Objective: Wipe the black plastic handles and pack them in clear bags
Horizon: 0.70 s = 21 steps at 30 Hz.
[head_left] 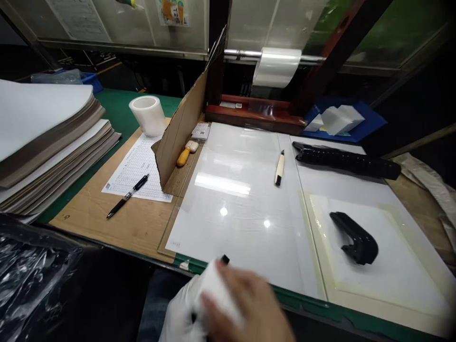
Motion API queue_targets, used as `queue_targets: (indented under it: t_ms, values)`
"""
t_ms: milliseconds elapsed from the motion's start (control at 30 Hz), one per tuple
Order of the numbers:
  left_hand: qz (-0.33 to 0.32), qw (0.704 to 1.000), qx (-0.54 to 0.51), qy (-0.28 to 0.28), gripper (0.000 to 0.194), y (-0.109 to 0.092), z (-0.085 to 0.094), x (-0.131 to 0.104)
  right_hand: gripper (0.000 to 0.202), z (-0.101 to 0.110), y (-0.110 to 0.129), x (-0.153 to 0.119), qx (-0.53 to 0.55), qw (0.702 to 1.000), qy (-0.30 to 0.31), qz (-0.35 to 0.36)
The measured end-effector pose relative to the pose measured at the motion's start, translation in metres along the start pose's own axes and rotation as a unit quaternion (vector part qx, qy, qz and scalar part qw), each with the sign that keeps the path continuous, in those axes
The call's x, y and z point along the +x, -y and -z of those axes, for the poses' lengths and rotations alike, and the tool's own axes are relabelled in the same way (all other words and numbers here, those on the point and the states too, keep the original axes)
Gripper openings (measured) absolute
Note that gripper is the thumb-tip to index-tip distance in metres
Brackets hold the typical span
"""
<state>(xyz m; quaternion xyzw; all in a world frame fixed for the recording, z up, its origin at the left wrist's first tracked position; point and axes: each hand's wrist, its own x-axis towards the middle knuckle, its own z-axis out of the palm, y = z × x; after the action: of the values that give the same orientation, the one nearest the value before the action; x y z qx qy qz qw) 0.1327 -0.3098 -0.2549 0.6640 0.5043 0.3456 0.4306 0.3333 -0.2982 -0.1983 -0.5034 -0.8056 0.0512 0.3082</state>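
At the bottom middle my right hand (249, 299), bare and smeared by motion, is closed on a white cloth-like piece (219, 289). My left hand (180, 308), seemingly in a white glove, is right beside it and mostly covered. Small black ends (225, 259) poke out around the white piece. They belong to a black part held between the hands, its shape hidden. On the right, a curved black plastic part (356, 240) lies on a white sheet. Behind it lies a bundle of long black parts (345, 160).
A cream-handled knife (280, 168) lies on the glass-topped board (228, 223). Left are a cardboard divider (185, 123), a yellow-handled tool (184, 156), a pen (127, 196), a white roll (147, 116) and stacked sheets (46, 142). A blue bin (370, 123) stands back right.
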Motion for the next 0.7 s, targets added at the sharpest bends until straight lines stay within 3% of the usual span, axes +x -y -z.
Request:
queue_targets:
  t_ms: [400,500,633,700]
  values:
    - [0.039,0.998,-0.048,-0.029,0.039,0.004,-0.011,-0.001,0.031,-0.002,-0.012,0.003,-0.022,1.000,0.016,0.013]
    - [0.049,0.997,-0.056,-0.036,0.035,0.001,-0.011,-0.001,0.028,-0.003,-0.010,0.004,-0.007,0.998,0.010,0.061]
    - [0.050,0.996,-0.063,-0.031,0.037,0.000,-0.011,0.001,0.031,0.002,-0.008,0.008,-0.022,1.000,0.009,0.019]
    - [0.050,0.995,-0.079,-0.028,0.035,0.001,-0.011,0.002,0.026,0.004,-0.008,0.009,-0.010,0.999,0.010,0.047]
